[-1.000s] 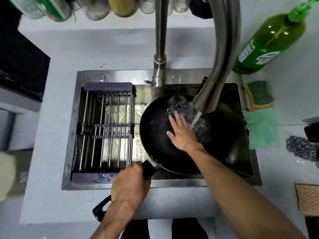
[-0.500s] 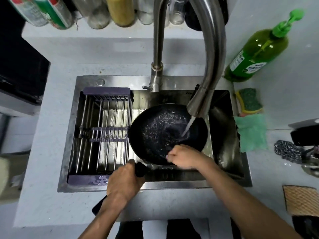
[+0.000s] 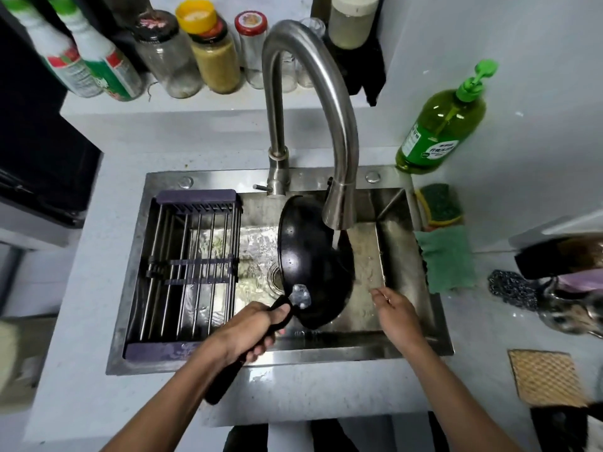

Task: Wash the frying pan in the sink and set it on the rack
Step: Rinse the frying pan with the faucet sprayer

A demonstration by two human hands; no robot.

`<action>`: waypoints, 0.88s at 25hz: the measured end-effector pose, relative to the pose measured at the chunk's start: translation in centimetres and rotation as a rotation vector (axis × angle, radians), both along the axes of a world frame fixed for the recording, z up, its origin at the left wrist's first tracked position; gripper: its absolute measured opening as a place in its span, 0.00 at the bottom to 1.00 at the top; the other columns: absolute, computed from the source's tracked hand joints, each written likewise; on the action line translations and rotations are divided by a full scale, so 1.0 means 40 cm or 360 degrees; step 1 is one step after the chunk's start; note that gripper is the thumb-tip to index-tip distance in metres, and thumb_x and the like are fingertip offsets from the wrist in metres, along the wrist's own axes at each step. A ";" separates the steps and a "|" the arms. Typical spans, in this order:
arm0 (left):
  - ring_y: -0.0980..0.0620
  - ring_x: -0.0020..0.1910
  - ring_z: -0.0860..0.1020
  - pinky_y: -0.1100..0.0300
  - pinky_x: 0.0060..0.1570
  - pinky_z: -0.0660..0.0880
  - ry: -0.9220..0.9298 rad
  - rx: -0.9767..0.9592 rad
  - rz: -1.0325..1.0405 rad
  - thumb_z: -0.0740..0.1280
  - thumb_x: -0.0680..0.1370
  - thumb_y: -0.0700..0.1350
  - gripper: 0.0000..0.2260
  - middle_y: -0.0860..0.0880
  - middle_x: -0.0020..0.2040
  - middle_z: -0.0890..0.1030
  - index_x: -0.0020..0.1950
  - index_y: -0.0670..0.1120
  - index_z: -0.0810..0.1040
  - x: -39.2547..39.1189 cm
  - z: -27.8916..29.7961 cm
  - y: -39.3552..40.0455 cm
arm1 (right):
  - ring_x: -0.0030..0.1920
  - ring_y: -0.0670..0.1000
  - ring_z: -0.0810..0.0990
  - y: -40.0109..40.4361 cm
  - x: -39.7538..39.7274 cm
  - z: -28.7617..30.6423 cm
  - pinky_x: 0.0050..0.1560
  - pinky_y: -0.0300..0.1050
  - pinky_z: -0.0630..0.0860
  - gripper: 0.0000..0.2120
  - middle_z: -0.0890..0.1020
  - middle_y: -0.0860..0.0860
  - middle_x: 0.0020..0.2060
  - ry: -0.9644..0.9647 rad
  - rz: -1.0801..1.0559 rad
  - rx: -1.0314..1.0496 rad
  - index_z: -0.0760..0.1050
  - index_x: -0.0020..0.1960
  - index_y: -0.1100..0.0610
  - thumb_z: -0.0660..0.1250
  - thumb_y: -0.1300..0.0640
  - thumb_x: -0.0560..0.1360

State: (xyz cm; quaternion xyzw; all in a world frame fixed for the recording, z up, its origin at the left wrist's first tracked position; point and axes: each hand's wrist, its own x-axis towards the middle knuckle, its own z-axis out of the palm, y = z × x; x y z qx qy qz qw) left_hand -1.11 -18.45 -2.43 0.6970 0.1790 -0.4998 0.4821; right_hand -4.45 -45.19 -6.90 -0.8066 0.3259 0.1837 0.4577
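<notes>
Frying pan (image 3: pixel 313 256) is up on edge inside the sink (image 3: pixel 408 349), dark underside facing the rack side, tipped so the rim sits under the faucet head (image 3: pixel 339 207). Water runs from the spout onto the pan's upper right edge.

My left hand (image 3: pixel 251 327) has its fingers wrapped tight round the pan handle (image 3: pixel 228 376), which angles back over the sink's near edge onto the counter.

My right hand (image 3: pixel 394 313) is off the pan, just beside its lower rim near the sink's near-right corner; fingers relaxed, slightly spread, holding nothing.

Rack (image 3: pixel 192 272) spans the left half of the sink, bars bare. Pan not touching it from what I can see.

Along the sink's right edge: green cloth (image 3: pixel 448 259), sponge (image 3: pixel 440 203), soap bottle (image 3: pixel 440 125) at the far-right corner.
</notes>
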 end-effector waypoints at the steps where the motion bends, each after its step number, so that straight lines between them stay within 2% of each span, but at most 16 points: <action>1: 0.53 0.22 0.64 0.64 0.22 0.58 0.0019 -0.0050 0.0005 0.61 0.80 0.58 0.19 0.50 0.27 0.70 0.45 0.42 0.76 0.006 0.008 -0.029 | 0.56 0.58 0.80 -0.001 -0.012 -0.012 0.56 0.48 0.73 0.13 0.83 0.58 0.54 0.0020 -0.0046 0.0036 0.80 0.58 0.58 0.60 0.54 0.83; 3: 0.53 0.21 0.63 0.63 0.21 0.58 0.0032 -0.0144 -0.0001 0.61 0.80 0.58 0.20 0.50 0.27 0.69 0.46 0.41 0.76 0.018 0.013 -0.079 | 0.59 0.57 0.79 -0.004 -0.034 -0.031 0.57 0.46 0.71 0.12 0.82 0.54 0.53 0.0074 -0.0121 0.0096 0.80 0.58 0.56 0.61 0.55 0.82; 5: 0.54 0.21 0.63 0.63 0.21 0.59 0.0043 -0.0213 -0.0038 0.61 0.80 0.59 0.20 0.51 0.27 0.68 0.48 0.41 0.76 0.031 0.006 -0.108 | 0.58 0.54 0.78 -0.015 -0.050 -0.045 0.56 0.43 0.69 0.12 0.81 0.52 0.52 0.0114 -0.0182 0.0118 0.80 0.59 0.57 0.60 0.55 0.83; 9: 0.53 0.23 0.63 0.62 0.23 0.58 -0.0005 -0.0208 -0.0103 0.62 0.79 0.60 0.20 0.51 0.28 0.68 0.46 0.43 0.76 0.021 -0.005 -0.073 | 0.54 0.52 0.75 -0.029 -0.070 -0.062 0.57 0.42 0.68 0.12 0.80 0.54 0.54 0.0159 -0.0240 0.0139 0.79 0.60 0.60 0.60 0.57 0.83; 11: 0.52 0.24 0.65 0.61 0.26 0.61 -0.0163 -0.0031 -0.0231 0.63 0.77 0.62 0.19 0.50 0.29 0.70 0.41 0.47 0.75 -0.010 -0.004 -0.035 | 0.55 0.53 0.76 -0.030 -0.070 -0.071 0.59 0.45 0.69 0.12 0.81 0.56 0.56 0.0153 -0.0246 0.0153 0.79 0.61 0.60 0.61 0.57 0.83; 14: 0.53 0.29 0.73 0.58 0.33 0.70 -0.0612 0.0446 -0.0627 0.65 0.76 0.62 0.19 0.52 0.31 0.76 0.36 0.48 0.75 -0.046 -0.027 -0.006 | 0.55 0.50 0.74 -0.025 -0.054 -0.070 0.59 0.43 0.68 0.12 0.79 0.50 0.56 0.0092 -0.0290 0.0175 0.78 0.63 0.58 0.61 0.58 0.83; 16: 0.49 0.37 0.80 0.57 0.40 0.75 -0.0834 0.0736 -0.0721 0.68 0.75 0.58 0.14 0.47 0.37 0.82 0.41 0.47 0.79 -0.057 -0.060 -0.011 | 0.55 0.50 0.75 -0.026 -0.042 -0.069 0.58 0.42 0.69 0.12 0.81 0.51 0.58 0.0048 -0.0313 0.0160 0.78 0.62 0.58 0.62 0.58 0.82; 18: 0.45 0.45 0.81 0.56 0.45 0.77 -0.0971 0.0901 -0.0716 0.69 0.74 0.54 0.12 0.45 0.45 0.84 0.48 0.47 0.80 -0.058 -0.106 -0.020 | 0.56 0.51 0.77 -0.032 -0.030 -0.069 0.56 0.42 0.70 0.11 0.82 0.53 0.59 0.0049 -0.0269 0.0123 0.79 0.62 0.57 0.62 0.57 0.82; 22: 0.45 0.50 0.80 0.54 0.52 0.76 -0.0955 0.1123 -0.0806 0.68 0.74 0.48 0.13 0.45 0.51 0.82 0.56 0.44 0.76 -0.044 -0.222 -0.023 | 0.56 0.51 0.77 -0.041 -0.009 -0.080 0.55 0.43 0.70 0.12 0.81 0.49 0.57 0.0102 -0.0144 0.0049 0.79 0.62 0.54 0.62 0.55 0.82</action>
